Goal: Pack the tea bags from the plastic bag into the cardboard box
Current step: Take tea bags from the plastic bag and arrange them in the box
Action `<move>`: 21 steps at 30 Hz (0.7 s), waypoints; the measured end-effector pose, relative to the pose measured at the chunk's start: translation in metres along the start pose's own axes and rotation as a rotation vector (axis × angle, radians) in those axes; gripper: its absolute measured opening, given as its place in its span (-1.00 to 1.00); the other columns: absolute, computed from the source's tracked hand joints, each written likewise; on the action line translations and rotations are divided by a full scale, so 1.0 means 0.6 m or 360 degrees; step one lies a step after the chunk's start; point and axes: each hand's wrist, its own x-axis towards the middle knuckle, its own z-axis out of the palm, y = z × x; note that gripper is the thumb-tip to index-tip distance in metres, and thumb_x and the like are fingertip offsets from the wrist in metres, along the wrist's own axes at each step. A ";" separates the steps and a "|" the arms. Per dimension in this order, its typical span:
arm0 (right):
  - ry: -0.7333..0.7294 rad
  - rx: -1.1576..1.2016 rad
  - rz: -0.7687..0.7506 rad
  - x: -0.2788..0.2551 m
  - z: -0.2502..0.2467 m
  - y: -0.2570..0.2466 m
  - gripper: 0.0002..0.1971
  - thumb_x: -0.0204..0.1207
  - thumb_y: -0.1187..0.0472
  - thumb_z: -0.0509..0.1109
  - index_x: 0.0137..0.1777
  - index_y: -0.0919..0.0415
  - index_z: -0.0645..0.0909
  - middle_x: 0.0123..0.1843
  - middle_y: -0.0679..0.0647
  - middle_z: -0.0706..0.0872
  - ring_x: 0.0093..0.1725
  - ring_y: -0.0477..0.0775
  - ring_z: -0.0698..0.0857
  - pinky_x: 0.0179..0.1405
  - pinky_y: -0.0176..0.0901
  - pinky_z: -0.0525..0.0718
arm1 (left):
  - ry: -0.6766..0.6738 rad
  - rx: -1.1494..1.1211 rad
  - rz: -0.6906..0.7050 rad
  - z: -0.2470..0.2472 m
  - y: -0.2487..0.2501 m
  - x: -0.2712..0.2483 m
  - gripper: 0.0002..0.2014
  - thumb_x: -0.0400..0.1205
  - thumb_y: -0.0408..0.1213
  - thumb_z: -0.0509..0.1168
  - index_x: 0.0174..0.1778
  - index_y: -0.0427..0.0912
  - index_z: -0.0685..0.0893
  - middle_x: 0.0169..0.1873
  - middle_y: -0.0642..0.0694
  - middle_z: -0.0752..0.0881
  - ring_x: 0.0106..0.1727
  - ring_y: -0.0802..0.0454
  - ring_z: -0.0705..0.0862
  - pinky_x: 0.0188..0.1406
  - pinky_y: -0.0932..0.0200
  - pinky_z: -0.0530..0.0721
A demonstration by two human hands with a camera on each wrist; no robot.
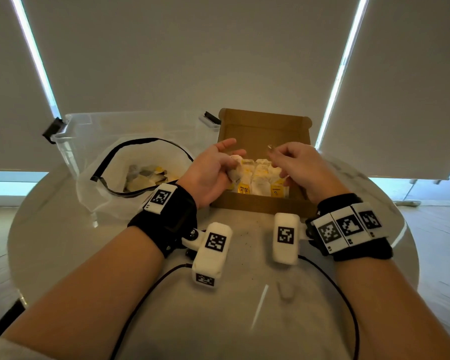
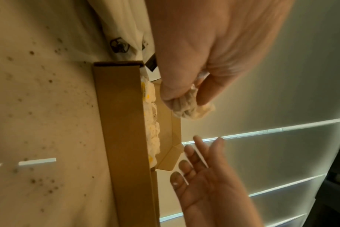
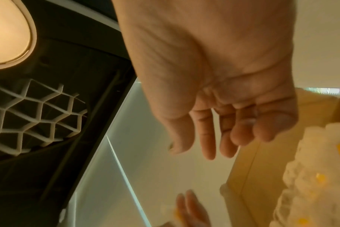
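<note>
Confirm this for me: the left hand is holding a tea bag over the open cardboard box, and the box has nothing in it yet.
Not quite. The left hand does hold a tea bag over the open cardboard box, but the box is not empty: the head view shows a row of tea bags with yellow tags already lying along its near side.

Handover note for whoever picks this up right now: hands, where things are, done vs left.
Left hand: grips a crumpled tea bag over the cardboard box.
Right hand: over the box's right side, fingers loosely curled; whether it pinches anything is unclear.
Box: open, lid up, a row of tea bags along the near wall.
Plastic bag: left of the box, open, more tea bags inside.
Left: place the held one, then move the remainder across.
</note>
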 end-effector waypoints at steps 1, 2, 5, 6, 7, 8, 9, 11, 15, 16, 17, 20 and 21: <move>-0.0076 0.0036 -0.0024 -0.003 0.004 -0.004 -0.78 0.56 -0.08 0.31 -0.02 0.05 0.61 -0.07 -0.03 0.68 -0.20 -0.08 0.61 -0.32 -0.26 0.60 | 0.0010 0.0087 0.0030 0.001 -0.002 0.001 -0.55 0.57 -0.73 0.00 0.19 -0.15 0.48 0.08 -0.23 0.59 0.14 -0.16 0.58 0.17 -0.08 0.62; -0.0143 0.0073 -0.0046 -0.006 0.009 -0.008 -0.77 0.54 -0.10 0.32 -0.01 0.04 0.63 -0.06 -0.03 0.68 -0.17 -0.07 0.62 -0.30 -0.25 0.62 | 0.0007 0.0148 0.0055 0.001 -0.002 0.001 -0.55 0.57 -0.73 0.04 0.21 -0.15 0.46 0.09 -0.21 0.59 0.12 -0.13 0.61 0.15 -0.06 0.65; -0.0274 0.0119 -0.0117 -0.011 0.019 -0.010 -0.85 0.49 0.02 0.41 0.00 0.02 0.65 -0.09 -0.03 0.68 -0.18 -0.10 0.63 -0.32 -0.29 0.64 | -0.0018 0.0279 0.0149 -0.003 -0.005 0.002 -0.52 0.56 -0.72 0.14 0.30 -0.16 0.42 0.09 -0.18 0.60 0.03 -0.03 0.65 0.04 0.09 0.68; -0.0276 0.0111 -0.0142 -0.011 0.022 -0.009 -0.86 0.48 0.07 0.44 0.00 0.03 0.66 -0.10 -0.02 0.69 -0.20 -0.12 0.63 -0.34 -0.32 0.64 | -0.0031 0.0311 0.0171 -0.004 -0.005 0.001 -0.51 0.55 -0.72 0.17 0.31 -0.16 0.42 0.08 -0.17 0.61 0.00 -0.01 0.66 -0.02 0.16 0.68; -0.0249 0.0116 -0.0157 -0.010 0.024 -0.008 -0.89 0.47 0.14 0.46 -0.02 0.05 0.67 -0.12 -0.01 0.69 -0.22 -0.13 0.62 -0.36 -0.35 0.64 | -0.0042 0.0334 0.0189 -0.004 -0.005 0.002 -0.51 0.55 -0.72 0.18 0.30 -0.16 0.42 0.06 -0.16 0.62 -0.03 0.01 0.67 -0.07 0.20 0.69; -0.0205 0.0139 -0.0148 -0.008 0.026 -0.008 -0.93 0.48 0.20 0.46 -0.07 0.06 0.67 -0.16 -0.01 0.69 -0.25 -0.13 0.61 -0.38 -0.36 0.62 | -0.0054 0.0348 0.0192 -0.003 -0.006 0.001 -0.53 0.55 -0.71 0.19 0.29 -0.17 0.43 0.04 -0.14 0.63 -0.04 0.02 0.67 -0.10 0.21 0.70; -0.0155 0.0174 -0.0123 -0.006 0.027 -0.007 -0.93 0.49 0.26 0.45 -0.13 0.07 0.67 -0.19 -0.01 0.68 -0.26 -0.12 0.60 -0.40 -0.36 0.61 | -0.0063 0.0350 0.0180 -0.001 -0.006 0.001 -0.59 0.58 -0.66 0.20 0.26 -0.17 0.45 0.03 -0.13 0.64 -0.03 0.03 0.67 -0.10 0.19 0.71; -0.0089 0.0266 -0.0068 -0.001 0.028 -0.005 -0.86 0.52 0.34 0.41 -0.18 0.07 0.65 -0.19 -0.02 0.66 -0.24 -0.08 0.59 -0.38 -0.31 0.58 | -0.0098 0.0280 0.0108 0.001 -0.005 -0.001 -0.79 0.67 -0.42 0.21 0.20 -0.20 0.51 -0.03 -0.12 0.66 -0.04 0.02 0.65 -0.09 0.14 0.70; -0.0175 0.0562 -0.0038 0.000 0.025 -0.004 -0.77 0.57 0.39 0.30 -0.11 0.02 0.63 -0.08 -0.01 0.66 -0.07 0.02 0.60 -0.20 -0.14 0.52 | -0.0218 0.0133 -0.0176 -0.002 -0.007 -0.007 -0.67 0.73 -0.09 0.08 0.23 -0.22 0.57 0.03 -0.21 0.69 0.04 -0.11 0.67 0.09 0.02 0.63; -0.0223 0.0611 -0.0041 -0.001 0.026 -0.004 -0.78 0.58 0.38 0.28 -0.09 0.02 0.62 -0.05 0.01 0.66 -0.04 0.05 0.60 -0.13 -0.08 0.52 | -0.0258 0.0177 -0.0187 0.000 -0.008 -0.010 -0.73 0.73 -0.16 0.08 0.20 -0.20 0.59 0.03 -0.22 0.68 0.05 -0.12 0.67 0.09 0.03 0.62; -0.0253 0.0643 -0.0036 -0.001 0.027 -0.004 -0.79 0.59 0.37 0.27 -0.07 0.02 0.62 -0.03 0.02 0.66 -0.02 0.07 0.60 -0.07 -0.01 0.51 | -0.0285 0.0206 -0.0175 0.002 -0.011 -0.010 -0.78 0.72 -0.24 0.09 0.18 -0.17 0.59 0.00 -0.20 0.67 0.03 -0.10 0.66 0.04 0.06 0.62; -0.0238 0.0669 0.0051 -0.001 0.029 -0.006 -0.85 0.61 0.29 0.28 -0.04 0.05 0.65 -0.10 0.02 0.68 0.01 0.12 0.59 0.03 0.07 0.52 | -0.0193 0.0197 -0.0046 0.008 -0.011 -0.009 -0.71 0.67 -0.43 0.15 0.30 -0.13 0.50 -0.13 -0.14 0.67 -0.15 0.00 0.62 -0.16 0.11 0.59; -0.0242 0.0691 0.0111 0.000 0.028 -0.007 -0.89 0.61 0.20 0.30 -0.04 0.06 0.66 -0.10 0.04 0.69 0.01 0.15 0.59 0.06 0.08 0.53 | -0.0124 0.0224 0.0012 0.008 -0.011 -0.007 -0.67 0.66 -0.44 0.18 0.33 -0.11 0.47 -0.15 -0.12 0.68 -0.17 0.02 0.62 -0.19 0.12 0.59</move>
